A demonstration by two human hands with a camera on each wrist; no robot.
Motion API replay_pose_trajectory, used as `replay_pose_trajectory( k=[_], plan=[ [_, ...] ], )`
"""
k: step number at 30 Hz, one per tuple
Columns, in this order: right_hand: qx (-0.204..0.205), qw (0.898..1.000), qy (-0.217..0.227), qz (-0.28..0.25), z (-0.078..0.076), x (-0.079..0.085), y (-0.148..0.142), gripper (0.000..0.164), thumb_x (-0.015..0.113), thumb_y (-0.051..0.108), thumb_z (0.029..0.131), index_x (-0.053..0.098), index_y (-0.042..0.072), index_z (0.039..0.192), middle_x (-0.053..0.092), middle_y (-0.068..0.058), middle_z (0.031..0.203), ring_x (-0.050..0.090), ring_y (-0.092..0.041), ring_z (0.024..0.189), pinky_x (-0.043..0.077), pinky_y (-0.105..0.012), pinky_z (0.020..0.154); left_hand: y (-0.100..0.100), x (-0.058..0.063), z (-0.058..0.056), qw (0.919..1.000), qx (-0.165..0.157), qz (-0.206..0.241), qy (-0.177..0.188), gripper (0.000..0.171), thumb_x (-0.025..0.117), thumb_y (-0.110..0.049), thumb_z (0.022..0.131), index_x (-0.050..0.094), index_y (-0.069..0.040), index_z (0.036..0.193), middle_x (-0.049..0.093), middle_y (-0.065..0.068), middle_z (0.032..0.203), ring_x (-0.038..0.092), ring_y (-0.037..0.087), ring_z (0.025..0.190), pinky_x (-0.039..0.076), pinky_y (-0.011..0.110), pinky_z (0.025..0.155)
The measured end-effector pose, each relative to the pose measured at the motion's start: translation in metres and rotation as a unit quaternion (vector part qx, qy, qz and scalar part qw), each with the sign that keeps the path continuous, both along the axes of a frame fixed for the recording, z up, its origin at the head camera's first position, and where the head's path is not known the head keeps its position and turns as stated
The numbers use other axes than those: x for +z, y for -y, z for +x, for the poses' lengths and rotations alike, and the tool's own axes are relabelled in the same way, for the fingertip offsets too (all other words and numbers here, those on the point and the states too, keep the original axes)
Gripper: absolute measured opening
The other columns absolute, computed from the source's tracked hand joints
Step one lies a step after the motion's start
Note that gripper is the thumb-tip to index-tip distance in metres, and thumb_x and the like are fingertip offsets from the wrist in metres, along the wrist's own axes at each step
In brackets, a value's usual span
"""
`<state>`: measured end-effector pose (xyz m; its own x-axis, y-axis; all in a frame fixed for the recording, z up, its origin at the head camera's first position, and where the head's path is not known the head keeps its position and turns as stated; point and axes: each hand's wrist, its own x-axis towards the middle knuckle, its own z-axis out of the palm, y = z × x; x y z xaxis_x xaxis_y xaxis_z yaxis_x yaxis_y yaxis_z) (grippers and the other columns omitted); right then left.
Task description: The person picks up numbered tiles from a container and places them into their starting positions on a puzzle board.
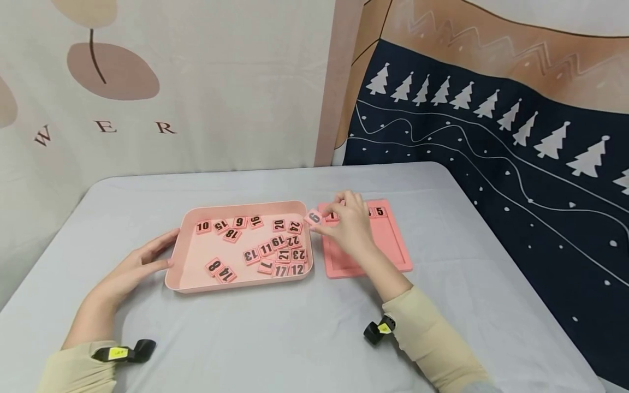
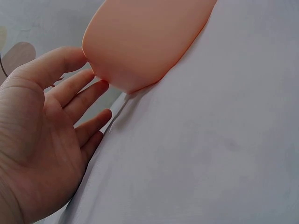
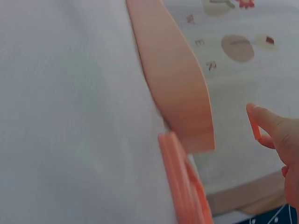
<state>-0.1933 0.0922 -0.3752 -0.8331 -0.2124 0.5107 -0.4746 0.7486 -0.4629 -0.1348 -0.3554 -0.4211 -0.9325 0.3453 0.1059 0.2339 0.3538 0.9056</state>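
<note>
My right hand (image 1: 350,226) pinches a small pink number tile (image 1: 313,217) between thumb and finger, above the gap between tray and board. It reads 6 in the head view and shows edge-on in the right wrist view. Below that hand lies a pink frame board (image 1: 366,266) with tiles along its top row; 1 and 5 (image 1: 380,211) are readable, others are hidden by the hand. My left hand (image 1: 130,267) touches the left end of the pink tray (image 1: 189,270), fingers loosely extended against its wall (image 2: 140,42).
Scattered number tiles lie in the tray, many bunched at its right end around tile 21 (image 1: 283,255). A pale cloth (image 1: 275,338) covers the table. Behind hang a light printed curtain (image 1: 236,82) and a dark one with white trees (image 1: 472,142).
</note>
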Motion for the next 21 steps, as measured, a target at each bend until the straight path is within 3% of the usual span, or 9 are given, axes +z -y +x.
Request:
replay_pose_trajectory(
  k=[9, 21],
  plan=[
    [-0.107, 0.993, 0.041, 0.017, -0.003, -0.016, -0.019, 0.035, 0.087, 0.041, 0.066, 0.070, 0.012, 0.077, 0.048, -0.004, 0.100, 0.040, -0.025, 0.095, 0.034, -0.043, 0.086, 0.001, -0.001, 0.000, 1.0000, 0.004, -0.006, -0.001, 0.063, 0.057, 0.003, 0.092, 0.031, -0.005, 0.150, 0.035, -0.002, 0.150, 0.030, -0.007, 0.130, 0.026, 0.008, 0.098],
    [-0.178, 0.977, 0.092, 0.067, -0.004, -0.033, -0.017, 0.041, 0.083, 0.048, 0.069, 0.060, 0.014, 0.066, 0.046, -0.006, 0.095, 0.040, -0.026, 0.093, 0.033, -0.042, 0.090, 0.002, -0.001, 0.000, 1.0000, 0.002, -0.003, -0.001, 0.064, 0.056, 0.003, 0.092, 0.030, -0.005, 0.150, 0.035, -0.003, 0.150, 0.030, -0.007, 0.130, 0.026, 0.008, 0.098]
  ],
)
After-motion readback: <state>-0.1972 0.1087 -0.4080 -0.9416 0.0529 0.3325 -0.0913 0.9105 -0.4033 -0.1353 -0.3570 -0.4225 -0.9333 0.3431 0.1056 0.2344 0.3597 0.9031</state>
